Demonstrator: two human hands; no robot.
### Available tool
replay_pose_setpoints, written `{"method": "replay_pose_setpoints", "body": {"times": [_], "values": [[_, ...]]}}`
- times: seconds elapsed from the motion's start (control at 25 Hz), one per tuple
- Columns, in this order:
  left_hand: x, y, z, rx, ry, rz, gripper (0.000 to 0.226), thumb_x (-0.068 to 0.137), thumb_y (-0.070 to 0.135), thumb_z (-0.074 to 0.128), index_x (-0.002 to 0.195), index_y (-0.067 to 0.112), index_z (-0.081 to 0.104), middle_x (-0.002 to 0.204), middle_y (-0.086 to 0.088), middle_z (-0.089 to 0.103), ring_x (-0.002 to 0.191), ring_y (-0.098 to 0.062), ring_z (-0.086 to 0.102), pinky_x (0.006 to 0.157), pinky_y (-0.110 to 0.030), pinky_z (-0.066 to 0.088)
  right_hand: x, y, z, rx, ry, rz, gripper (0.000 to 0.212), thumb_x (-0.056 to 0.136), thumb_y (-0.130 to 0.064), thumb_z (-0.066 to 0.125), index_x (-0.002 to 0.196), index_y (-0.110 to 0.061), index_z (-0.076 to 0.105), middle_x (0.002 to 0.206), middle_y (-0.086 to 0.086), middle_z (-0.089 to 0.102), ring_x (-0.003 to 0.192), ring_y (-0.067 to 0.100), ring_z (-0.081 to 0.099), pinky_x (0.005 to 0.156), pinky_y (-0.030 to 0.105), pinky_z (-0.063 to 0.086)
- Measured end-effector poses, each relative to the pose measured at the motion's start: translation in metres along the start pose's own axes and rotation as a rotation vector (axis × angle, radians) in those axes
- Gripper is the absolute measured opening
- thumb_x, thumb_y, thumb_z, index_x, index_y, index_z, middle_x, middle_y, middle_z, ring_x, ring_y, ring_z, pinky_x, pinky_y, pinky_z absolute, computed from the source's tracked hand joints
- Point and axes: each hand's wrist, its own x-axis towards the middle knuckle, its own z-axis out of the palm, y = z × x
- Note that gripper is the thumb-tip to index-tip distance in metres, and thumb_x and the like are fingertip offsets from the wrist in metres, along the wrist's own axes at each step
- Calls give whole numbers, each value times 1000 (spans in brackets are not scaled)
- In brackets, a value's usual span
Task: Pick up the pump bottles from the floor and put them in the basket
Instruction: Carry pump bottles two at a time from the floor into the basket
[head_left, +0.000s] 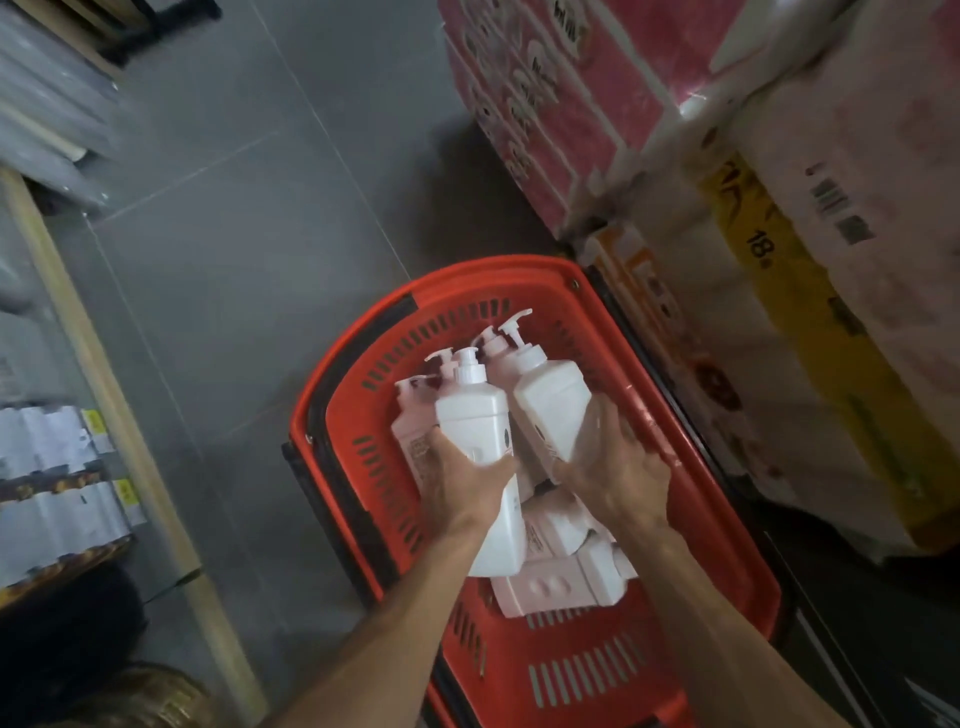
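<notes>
While I hold two over basket (337, 431), left hand (465, 480) wraps one white bottle (475, 426), right hand (621, 470) curls round second bottle (553, 410), both above pile (561, 582) at basket middle. Risk, my judgement: pile uneven, released bottles may roll, pump heads (470, 358) may catch far rim.

Pink wrapped packs (561, 93) stacked beside a yellow-banded pack (810, 322) — wooden shelf edge (104, 389) opposite.

Both bare forearms come in from the near edge, side by side. Left grip (467, 480) is curled round the left bottle (475, 421), right grip (613, 467) round the right bottle (553, 405) (knuckles up on both).
</notes>
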Motion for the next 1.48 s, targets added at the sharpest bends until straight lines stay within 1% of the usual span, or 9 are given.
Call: {"method": "replay_pose_setpoints", "body": {"times": [0.16, 0.36, 0.6, 0.68, 0.88, 1.04, 1.24, 1.4, 1.48], "values": [[20, 1, 17, -15, -21, -11, 78, 60, 51, 75, 119, 28, 30, 106, 5, 57, 88, -26, 62, 77, -44, 55, 24, 0, 18, 18, 10, 31, 92, 73, -51, 74, 147, -28, 26, 127, 1, 60, 108, 32, 64, 85, 46, 50], [37, 6, 33, -97, -31, -71, 82, 53, 53, 71, 119, 29, 30, 105, 4, 59, 86, -26, 64, 78, -48, 57, 37, -1, 36, 5, 58, 51, 86, 73, -49, 73, 143, -30, 29, 120, 1, 65, 101, 32, 66, 82, 44, 51], [42, 12, 50, -75, -13, -121, 91, 55, 58, 71, 128, 23, 29, 111, 1, 59, 89, -30, 64, 78, -46, 56, 40, -1, 36, 49, 70, 79, 91, 75, -85, 53, 146, -33, 28, 123, 2, 66, 105, 33, 67, 85, 47, 51], [41, 16, 54, -79, 0, -138, 95, 58, 58, 75, 133, 23, 27, 112, 2, 61, 90, -31, 65, 79, -44, 56, 39, 0, 36, 55, 55, 90, 93, 75, -88, 53, 147, -37, 24, 125, 1, 65, 106, 33, 66, 86, 47, 51], [40, 20, 58, -57, 10, -152, 104, 63, 60, 78, 141, 20, 23, 124, 0, 59, 100, -34, 64, 84, -47, 55, 36, 4, 38, 62, 59, 60, 93, 78, -81, 60, 150, -36, 22, 128, 0, 62, 107, 33, 66, 85, 49, 52], [39, 20, 51, 13, -73, -123, 107, 74, 59, 77, 151, 18, 14, 138, -4, 55, 117, -40, 58, 94, -44, 50, 35, 4, 36, 67, 10, 65, 95, 79, -75, 64, 152, -34, 20, 134, 0, 58, 111, 31, 64, 86, 47, 51], [30, 17, 35, 109, -119, -16, 86, 81, 47, 74, 147, 16, 28, 139, -3, 53, 118, -36, 58, 91, -40, 48, 33, 0, 32, 80, -61, 82, 95, 79, -67, 68, 151, -31, 17, 139, 4, 52, 114, 35, 59, 89, 49, 49], [25, 9, 17, 149, -153, 107, 71, 81, 42, 73, 139, 21, 37, 133, 2, 54, 112, -30, 60, 89, -40, 51, 22, -2, 27, 3, 27, 21, 86, 84, -61, 70, 149, -19, 30, 134, 8, 52, 112, 32, 60, 83, 45, 53], [18, 11, 5, 156, -176, 184, 67, 83, 36, 74, 140, 25, 40, 138, 2, 53, 116, -24, 59, 91, -37, 49, 12, 1, 18, -52, 46, -29, 76, 84, -44, 77, 143, -17, 38, 128, 9, 52, 110, 32, 60, 79, 43, 54]]}}
